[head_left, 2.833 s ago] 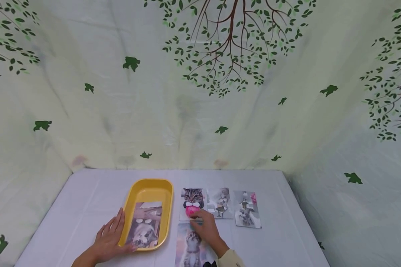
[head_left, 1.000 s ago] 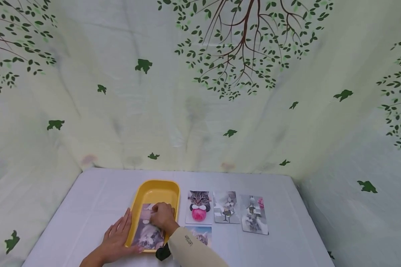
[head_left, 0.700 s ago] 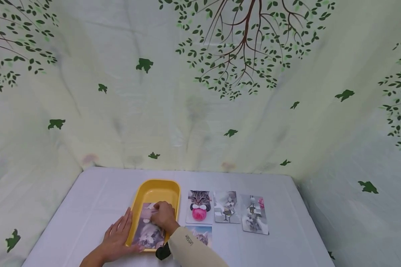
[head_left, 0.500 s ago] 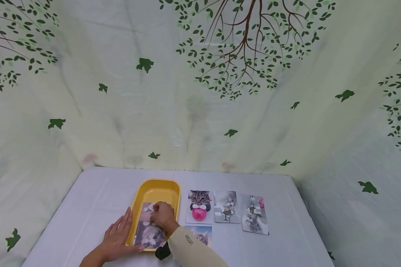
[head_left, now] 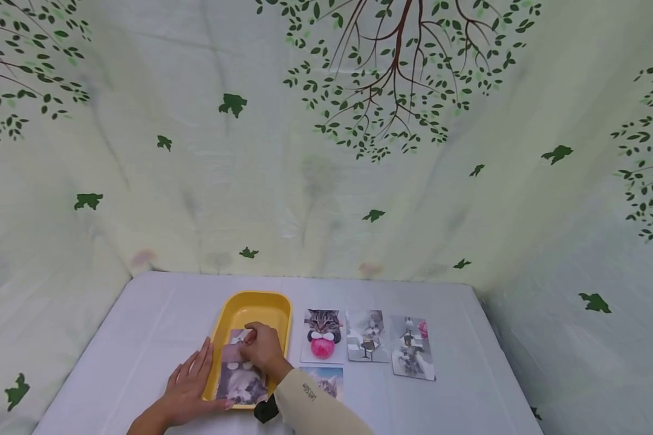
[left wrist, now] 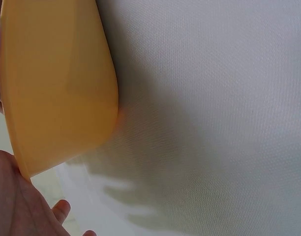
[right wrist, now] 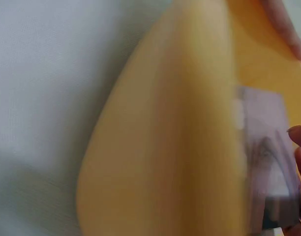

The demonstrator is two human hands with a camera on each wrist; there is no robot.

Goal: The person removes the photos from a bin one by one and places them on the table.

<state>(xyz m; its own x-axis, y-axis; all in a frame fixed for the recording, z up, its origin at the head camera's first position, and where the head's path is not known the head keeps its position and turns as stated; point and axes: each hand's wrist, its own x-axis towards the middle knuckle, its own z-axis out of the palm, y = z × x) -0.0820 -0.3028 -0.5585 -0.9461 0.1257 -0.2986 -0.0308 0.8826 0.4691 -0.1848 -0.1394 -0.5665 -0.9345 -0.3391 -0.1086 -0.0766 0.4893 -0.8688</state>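
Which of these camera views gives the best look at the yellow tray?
The head view: it shows the whole yellow tray on the table, cat photos inside, the left hand against its side and the right hand over it. The left wrist view shows only its outer wall; the right wrist view is a blurred close-up.
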